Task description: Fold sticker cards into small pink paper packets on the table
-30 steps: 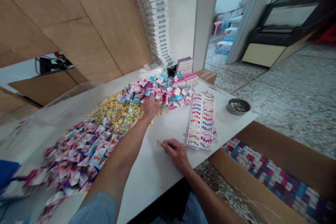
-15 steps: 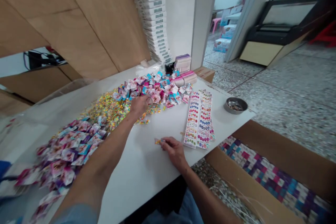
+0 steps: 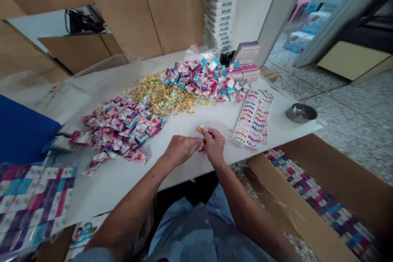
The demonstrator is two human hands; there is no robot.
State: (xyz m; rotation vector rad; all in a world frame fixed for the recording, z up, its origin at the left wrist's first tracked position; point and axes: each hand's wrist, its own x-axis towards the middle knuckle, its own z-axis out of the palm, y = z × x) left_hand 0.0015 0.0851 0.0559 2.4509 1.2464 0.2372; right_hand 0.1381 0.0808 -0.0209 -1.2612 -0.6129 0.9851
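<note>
Right-hand grip: the right hand [image 3: 215, 144] pinches a small clear packet with yellow-orange contents [image 3: 199, 128] narrowly between thumb and fingers.
Clear packet: at the fingertips, jutting left and slightly away from the body; its long axis is too small to tell.
Left-hand grip: the left hand [image 3: 183, 148] comes in from the left, fingers together and pointing at the right hand; whether they close on anything, I cannot tell.
Printed pink-and-white piece [image 3: 201, 147]: between the two hands, on the body side of the pinched packet, partly covered by fingers; its long axis is hidden, and which hand bears it is unclear.
Nearer hand: the right holds the clear packet; the left fingertips lie just beside, on its body side.
Glittering yellow-orange heap [image 3: 167, 94]: ahead and left of the right-hand grip, apart from both hands.
Pink, purple and blue printed packets [image 3: 123, 129]: heaped left of the left hand.
Similar printed pile [image 3: 207, 80]: straight ahead of the right-hand grip, well apart.
White sheets with rows of coloured dots [image 3: 252, 118]: right of the right hand, flat on the white tabletop [image 3: 181, 126].
Round grey metal bowl [image 3: 301, 113]: farther right, beyond the sheets.
</note>
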